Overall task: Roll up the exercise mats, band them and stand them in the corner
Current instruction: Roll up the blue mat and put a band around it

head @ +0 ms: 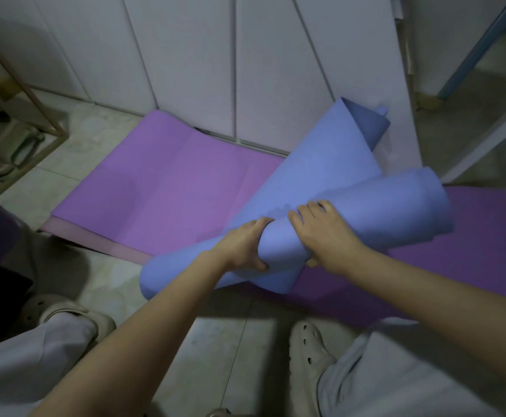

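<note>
Blue mat [314,176] half rolled, slanting across the right half of the purple mat [161,191]. Rolled part [396,206] loose and cone-shaped, narrow at the near end between both hands and wide at the far right end; whether lifted off the purple mat or resting on it, cannot tell. Unrolled sheet stretching away toward the white cabinet doors [185,55], its far corner curled over against them and showing a darker side. Near edge of the sheet bulging in a soft fold [167,275] past the purple mat's near edge, over the tiled floor [95,139]. Left hand [239,248] clasped round the narrow end of the roll, fingers curled over the top, thumb underneath. Right hand [323,233] just beside it, laid over the roll with fingers bent onto the foam and thumb tucked under the near side. Purple mat flat on the floor, far edge touching the foot of the cabinet, left end showing a paler strip along the near edge. Pale clogs on both feet, left one [74,314] and right one [308,350], on the tiles near the purple mat's near edge. Metal frame [44,109] at the floor's left edge.
</note>
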Available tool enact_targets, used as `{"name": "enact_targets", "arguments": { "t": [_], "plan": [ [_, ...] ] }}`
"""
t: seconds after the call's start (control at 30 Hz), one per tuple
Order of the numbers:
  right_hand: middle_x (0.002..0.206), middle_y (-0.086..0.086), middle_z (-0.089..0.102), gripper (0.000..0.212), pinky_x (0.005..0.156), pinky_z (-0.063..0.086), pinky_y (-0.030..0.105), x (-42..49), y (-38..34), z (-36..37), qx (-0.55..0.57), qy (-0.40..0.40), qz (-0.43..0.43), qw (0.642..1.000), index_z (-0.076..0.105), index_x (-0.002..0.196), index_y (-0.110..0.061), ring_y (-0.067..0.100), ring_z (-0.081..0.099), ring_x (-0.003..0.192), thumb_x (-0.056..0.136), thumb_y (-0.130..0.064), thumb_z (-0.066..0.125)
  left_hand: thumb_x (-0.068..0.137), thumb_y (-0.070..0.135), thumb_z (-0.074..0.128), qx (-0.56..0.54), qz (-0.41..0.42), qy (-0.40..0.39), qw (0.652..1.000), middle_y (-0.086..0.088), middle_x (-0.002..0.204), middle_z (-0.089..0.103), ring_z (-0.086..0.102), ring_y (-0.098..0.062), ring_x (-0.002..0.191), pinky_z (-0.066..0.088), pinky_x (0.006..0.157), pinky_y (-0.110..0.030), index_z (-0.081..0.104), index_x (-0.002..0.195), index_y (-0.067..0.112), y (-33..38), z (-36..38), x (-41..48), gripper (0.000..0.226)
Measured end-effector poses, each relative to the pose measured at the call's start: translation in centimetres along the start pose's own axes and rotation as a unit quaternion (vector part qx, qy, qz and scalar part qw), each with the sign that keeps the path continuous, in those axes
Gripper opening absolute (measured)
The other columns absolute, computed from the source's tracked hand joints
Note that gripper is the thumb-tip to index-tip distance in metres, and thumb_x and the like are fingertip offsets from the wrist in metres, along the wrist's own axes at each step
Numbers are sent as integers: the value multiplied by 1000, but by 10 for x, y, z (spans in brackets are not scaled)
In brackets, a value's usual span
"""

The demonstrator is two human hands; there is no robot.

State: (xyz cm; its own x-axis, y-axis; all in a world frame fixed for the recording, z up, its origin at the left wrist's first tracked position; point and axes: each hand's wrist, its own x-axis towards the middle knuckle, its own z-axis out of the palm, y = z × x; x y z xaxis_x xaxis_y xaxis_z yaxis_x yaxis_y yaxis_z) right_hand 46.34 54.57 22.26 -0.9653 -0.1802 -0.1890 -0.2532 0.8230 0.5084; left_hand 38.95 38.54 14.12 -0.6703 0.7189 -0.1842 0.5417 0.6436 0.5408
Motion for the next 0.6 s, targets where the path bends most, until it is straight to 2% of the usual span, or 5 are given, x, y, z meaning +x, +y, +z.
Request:
{"name": "enact_targets", "arguments": {
  "t": [0.1, 0.23, 0.33, 0.47, 0.6],
  "plan": [
    [116, 8, 51, 69, 91, 33, 35, 8, 6, -5, 44, -42, -28, 998, 38, 122, -9, 25, 51, 106, 72, -40, 74, 67, 30, 77, -11, -14, 21, 1000, -5, 145, 35, 35, -23, 133, 31, 107, -42, 22, 147, 18, 1, 7, -7, 99],
    [116, 7, 58, 73, 83, 37, 33, 20, 16, -10, 90, -83, 7, 992, 40, 119, -10, 24, 58, 105, 68, -49, 75, 71, 25, 75, 59, -22, 111, 992, -13, 149, 30, 27, -27, 138, 26, 109, -55, 12, 149, 16, 15, 29, -30, 100],
    [113, 8, 63, 71, 70, 35, 29, 29, 20, -18, 116, -107, 12, 987, 45, 115, -11, 25, 61, 102, 66, -52, 75, 41, 37, 90, 127, -44, 163, 978, -24, 139, 43, 32, -34, 131, 36, 94, -67, 18, 145, 11, 27, 55, -38, 129],
    [112, 6, 63, 73, 70, 36, 28, 41, 29, -31, 143, -173, -8, 974, 53, 113, -14, 25, 60, 100, 62, -62, 75, 26, 51, 89, 161, -63, 167, 971, -29, 137, 44, 35, -37, 130, 35, 86, -72, 14, 143, 7, 34, 59, -34, 146],
    [112, 3, 63, 77, 73, 42, 29, 42, 44, -36, 185, -220, -6, 958, 55, 114, -19, 25, 59, 99, 58, -68, 73, 31, 45, 90, 137, -24, 187, 972, -26, 132, 49, 41, -37, 126, 39, 86, -69, 19, 142, 5, 34, 55, -21, 138]
  ]
}}
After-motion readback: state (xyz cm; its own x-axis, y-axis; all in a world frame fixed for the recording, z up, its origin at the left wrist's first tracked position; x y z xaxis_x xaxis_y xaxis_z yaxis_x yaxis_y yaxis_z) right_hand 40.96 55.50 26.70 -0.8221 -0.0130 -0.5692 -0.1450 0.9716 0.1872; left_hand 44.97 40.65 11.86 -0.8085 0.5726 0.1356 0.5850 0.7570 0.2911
